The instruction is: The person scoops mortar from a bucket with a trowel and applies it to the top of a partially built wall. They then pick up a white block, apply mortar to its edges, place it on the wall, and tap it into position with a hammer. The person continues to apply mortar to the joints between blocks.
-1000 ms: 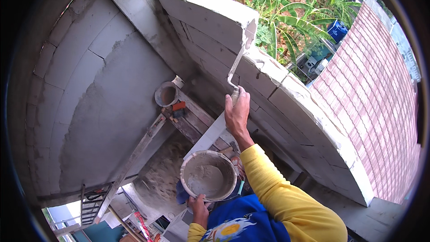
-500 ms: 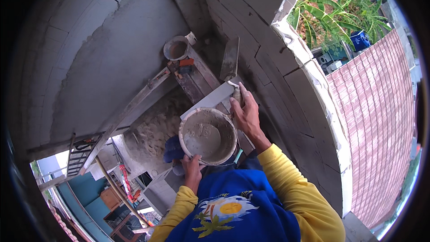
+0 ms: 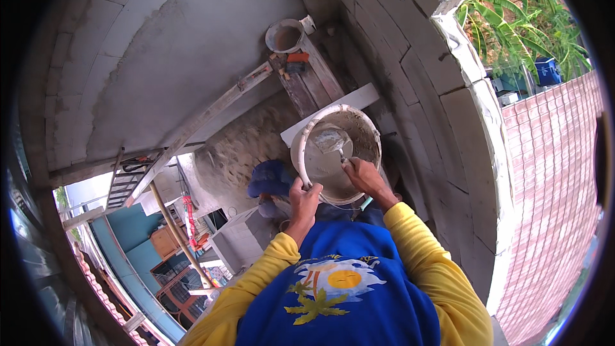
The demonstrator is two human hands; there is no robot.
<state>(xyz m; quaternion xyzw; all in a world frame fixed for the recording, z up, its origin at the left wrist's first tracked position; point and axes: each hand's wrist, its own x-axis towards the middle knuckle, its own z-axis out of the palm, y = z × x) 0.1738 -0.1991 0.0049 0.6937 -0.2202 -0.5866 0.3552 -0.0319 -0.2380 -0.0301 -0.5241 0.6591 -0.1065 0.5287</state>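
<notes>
A round, mortar-smeared bucket [image 3: 367,129] is tipped in front of my body, with wet grey mortar inside it. My left hand [image 3: 303,206] is closed round the near left part of its rim. In my right hand [image 3: 368,178] is the handle of a trowel, with the fingers wrapped round it. The trowel's blade [image 3: 330,140], coated in grey mortar, is inside the bucket. The bucket's thin wire handle with a turquoise grip [image 3: 366,204] hangs at the near right side, beside my right wrist.
A block wall [image 3: 442,122] rises on my right; a partly plastered wall [image 3: 211,45] stands left. Another bucket [image 3: 284,36] and an orange float [image 3: 298,57] sit on planks ahead. A long beam [image 3: 192,131] slants left. Below are sand [image 3: 240,134] and a dark blue form [image 3: 270,178].
My right hand has brought the trowel from beyond the bucket into it. The bucket has been raised and tilted, with my left hand still on its rim. The view has shifted.
</notes>
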